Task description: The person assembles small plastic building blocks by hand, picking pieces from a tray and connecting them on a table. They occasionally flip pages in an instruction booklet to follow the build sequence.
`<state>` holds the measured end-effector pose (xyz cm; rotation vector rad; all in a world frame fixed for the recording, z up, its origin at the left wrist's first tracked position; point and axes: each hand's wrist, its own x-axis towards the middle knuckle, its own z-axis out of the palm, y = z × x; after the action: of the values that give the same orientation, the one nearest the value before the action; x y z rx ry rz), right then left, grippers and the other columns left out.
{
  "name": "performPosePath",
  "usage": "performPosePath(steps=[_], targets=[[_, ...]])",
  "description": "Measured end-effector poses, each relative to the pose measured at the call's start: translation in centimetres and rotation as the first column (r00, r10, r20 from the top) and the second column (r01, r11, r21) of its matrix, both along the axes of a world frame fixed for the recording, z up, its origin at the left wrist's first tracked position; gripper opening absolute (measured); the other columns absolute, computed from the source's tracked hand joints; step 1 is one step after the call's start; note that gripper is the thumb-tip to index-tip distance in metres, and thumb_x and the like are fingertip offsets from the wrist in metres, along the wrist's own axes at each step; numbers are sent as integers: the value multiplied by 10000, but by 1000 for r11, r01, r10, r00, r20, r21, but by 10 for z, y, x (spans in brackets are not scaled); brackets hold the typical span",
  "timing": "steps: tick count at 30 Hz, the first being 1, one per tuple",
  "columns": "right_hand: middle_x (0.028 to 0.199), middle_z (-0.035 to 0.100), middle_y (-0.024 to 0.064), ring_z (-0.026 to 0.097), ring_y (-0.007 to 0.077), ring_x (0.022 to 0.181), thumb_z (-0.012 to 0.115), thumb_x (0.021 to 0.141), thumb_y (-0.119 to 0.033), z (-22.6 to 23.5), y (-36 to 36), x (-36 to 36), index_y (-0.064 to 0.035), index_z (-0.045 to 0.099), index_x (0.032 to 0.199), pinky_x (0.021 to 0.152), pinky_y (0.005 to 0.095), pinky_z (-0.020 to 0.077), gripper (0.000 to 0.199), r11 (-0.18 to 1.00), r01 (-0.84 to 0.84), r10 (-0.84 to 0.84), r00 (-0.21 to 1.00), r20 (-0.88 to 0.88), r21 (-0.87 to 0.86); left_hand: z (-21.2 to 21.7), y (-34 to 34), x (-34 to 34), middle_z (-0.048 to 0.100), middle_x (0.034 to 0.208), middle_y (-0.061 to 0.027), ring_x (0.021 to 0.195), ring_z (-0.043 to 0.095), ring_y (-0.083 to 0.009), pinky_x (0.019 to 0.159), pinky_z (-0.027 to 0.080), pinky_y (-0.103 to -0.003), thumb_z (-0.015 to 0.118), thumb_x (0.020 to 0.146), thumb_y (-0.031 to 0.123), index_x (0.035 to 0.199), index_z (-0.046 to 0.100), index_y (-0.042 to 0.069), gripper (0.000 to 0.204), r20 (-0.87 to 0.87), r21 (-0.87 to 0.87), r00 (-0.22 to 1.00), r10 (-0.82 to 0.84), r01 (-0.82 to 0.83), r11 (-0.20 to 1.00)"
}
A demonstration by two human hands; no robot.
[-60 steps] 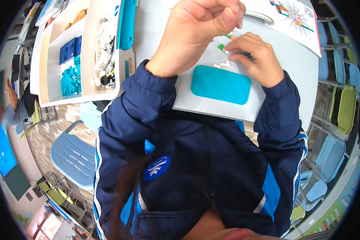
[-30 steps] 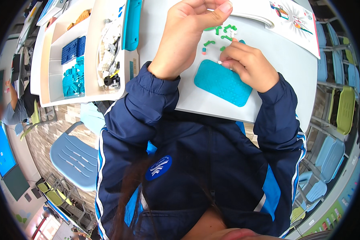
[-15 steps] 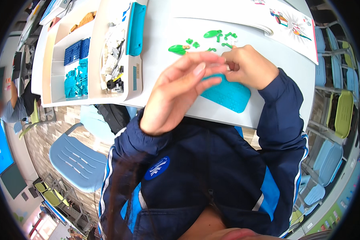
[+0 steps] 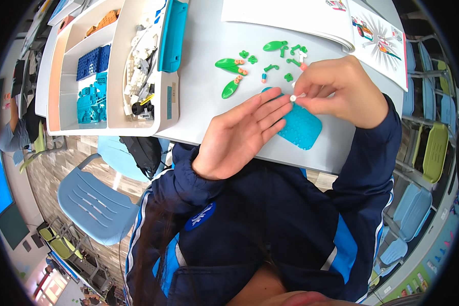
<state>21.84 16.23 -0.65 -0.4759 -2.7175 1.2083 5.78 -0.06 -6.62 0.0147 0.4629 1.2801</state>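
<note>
Between the thumb and fingers of my right hand (image 4: pixel 336 89) is a small white toy brick piece (image 4: pixel 293 98). My left hand (image 4: pixel 239 130) lies palm up and open beside it, fingers stretched toward the piece, with nothing in the palm. Beneath both hands is a turquoise studded baseplate (image 4: pixel 302 130), partly covered by them. Beyond the hands, green leaf pieces (image 4: pixel 229 90) with peach bits, small green flower pieces (image 4: pixel 253 59) and green stem pieces (image 4: pixel 271 67) are spread on the white table (image 4: pixel 204 66). A small blue-and-peach piece (image 4: pixel 263 78) stands among them.
A divided storage box (image 4: pixel 115 102) with blue, turquoise, orange and white bricks occupies the table's left. A turquoise tray (image 4: pixel 172 38) sits on its right rim. An open booklet (image 4: pixel 290 20) lies at the far side. Blue chairs (image 4: pixel 97 206) stand on the floor at left.
My left hand has turned palm up and lowered, uncovering more green pieces. My right hand has moved slightly right and nearer, and the white piece in it now shows.
</note>
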Motion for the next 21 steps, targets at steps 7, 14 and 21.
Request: performPosePath(steps=[7, 14, 21], targets=[[833, 678, 117, 666, 279, 762, 733, 764, -27, -4, -6, -1, -12, 705, 898, 693, 338, 529, 138, 989, -130, 140, 975, -171, 65, 1, 11, 10, 387, 1485, -246, 1376, 421, -325, 1161, 361, -410, 325, 1069, 212, 1433, 309, -110, 486, 154, -78, 988, 10, 2, 997], [806, 679, 137, 661, 318, 769, 767, 713, -85, -6, 7, 24, -24, 672, 818, 681, 400, 516, 154, 964, -1, -76, 958, 277, 267, 0, 7, 4, 335, 1513, -272, 1420, 356, -342, 1174, 344, -409, 298, 1064, 164, 1445, 271, -133, 483, 65, 0, 994, 88, -88, 996], [735, 648, 140, 648, 340, 752, 699, 736, -48, -19, -3, 17, -18, 661, 794, 697, 415, 517, 75, 939, -48, -106, 902, 418, 342, -4, 0, 0, 304, 1527, -283, 1436, 323, -348, 1186, 318, -410, 299, 1058, 161, 1462, 243, -134, 503, 94, 8, 986, 138, -139, 990]])
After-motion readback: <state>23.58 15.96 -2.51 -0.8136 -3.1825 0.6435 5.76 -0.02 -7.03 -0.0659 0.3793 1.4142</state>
